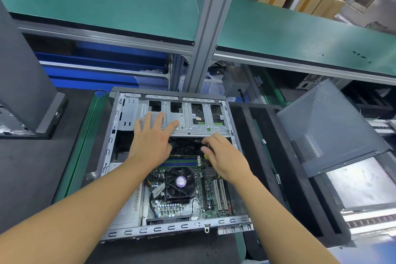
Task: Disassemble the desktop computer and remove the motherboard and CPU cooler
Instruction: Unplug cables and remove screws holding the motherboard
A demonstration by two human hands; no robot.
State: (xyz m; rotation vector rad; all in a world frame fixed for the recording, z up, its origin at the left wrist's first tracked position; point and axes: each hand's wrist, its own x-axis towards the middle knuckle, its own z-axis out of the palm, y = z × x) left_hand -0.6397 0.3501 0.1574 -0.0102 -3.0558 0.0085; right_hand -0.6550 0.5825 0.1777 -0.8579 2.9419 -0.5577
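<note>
One open computer case (120,135) lies flat on a dark bench mat, holding one motherboard (214,206) with one black CPU cooler (180,182) mounted on it beside two white expansion slots (219,193). Two bare hands reach in: the left hand (152,141) lies flat, fingers spread, on the metal drive cage (192,122), and the right hand (225,156) curls round a thin, mostly hidden tool (206,156). One grey side panel (325,126) leans apart, to the right.
</note>
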